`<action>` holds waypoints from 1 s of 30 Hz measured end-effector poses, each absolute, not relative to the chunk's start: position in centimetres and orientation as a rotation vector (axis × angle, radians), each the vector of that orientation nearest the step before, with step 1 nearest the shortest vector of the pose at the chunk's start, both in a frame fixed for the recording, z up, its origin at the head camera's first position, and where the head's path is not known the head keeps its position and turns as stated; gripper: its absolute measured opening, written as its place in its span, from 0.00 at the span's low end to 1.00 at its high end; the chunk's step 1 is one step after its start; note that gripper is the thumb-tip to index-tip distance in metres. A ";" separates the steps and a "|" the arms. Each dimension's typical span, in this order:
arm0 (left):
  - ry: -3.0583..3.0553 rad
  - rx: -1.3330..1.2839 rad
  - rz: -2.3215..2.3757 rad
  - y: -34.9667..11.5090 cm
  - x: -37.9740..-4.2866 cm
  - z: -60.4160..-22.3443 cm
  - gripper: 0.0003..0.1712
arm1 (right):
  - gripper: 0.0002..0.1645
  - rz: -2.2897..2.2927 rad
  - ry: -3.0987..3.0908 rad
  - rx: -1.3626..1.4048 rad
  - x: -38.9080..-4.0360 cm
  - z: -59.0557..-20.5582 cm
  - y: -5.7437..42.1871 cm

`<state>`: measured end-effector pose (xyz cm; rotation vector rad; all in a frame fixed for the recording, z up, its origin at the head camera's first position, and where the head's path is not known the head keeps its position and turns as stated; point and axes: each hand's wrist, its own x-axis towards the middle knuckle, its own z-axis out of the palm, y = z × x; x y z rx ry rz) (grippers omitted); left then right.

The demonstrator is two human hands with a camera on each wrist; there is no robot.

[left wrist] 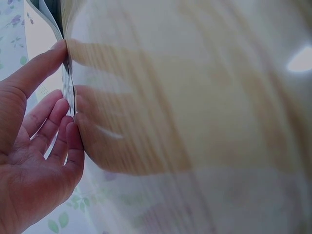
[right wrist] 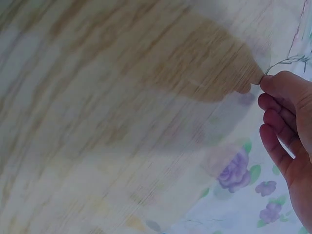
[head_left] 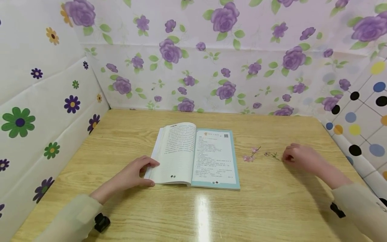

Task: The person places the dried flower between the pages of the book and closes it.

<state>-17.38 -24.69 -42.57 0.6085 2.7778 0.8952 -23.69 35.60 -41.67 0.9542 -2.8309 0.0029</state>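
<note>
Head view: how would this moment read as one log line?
left fingers: grip open book, left edge | right fingers: pinch sprig by stem | pink blossoms: on table, between book and sprig

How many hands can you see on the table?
2. The left hand is at the left edge of the open book; the right hand pinches the stem of the green sprig. I see no others.

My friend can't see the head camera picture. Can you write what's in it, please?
A person's left hand holds the left edge of an open book on a wooden table, while the right hand pinches the stem of a thin green sprig. A pink blossom sprig lies between them. Behind hangs a purple-flowered covering.
</note>
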 end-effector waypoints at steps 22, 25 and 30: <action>2.773 0.631 0.892 -24.7 -17.4 -42.8 0.34 | 0.16 0.492 -3.084 0.808 -25.0 -41.8 34.7; 2.771 0.630 0.898 -24.7 -17.5 -42.7 0.34 | 0.14 0.558 -3.081 0.795 -25.2 -41.7 34.6; 2.778 0.625 0.895 -24.7 -17.5 -42.7 0.34 | 0.08 0.646 -3.033 0.801 -25.4 -41.2 34.5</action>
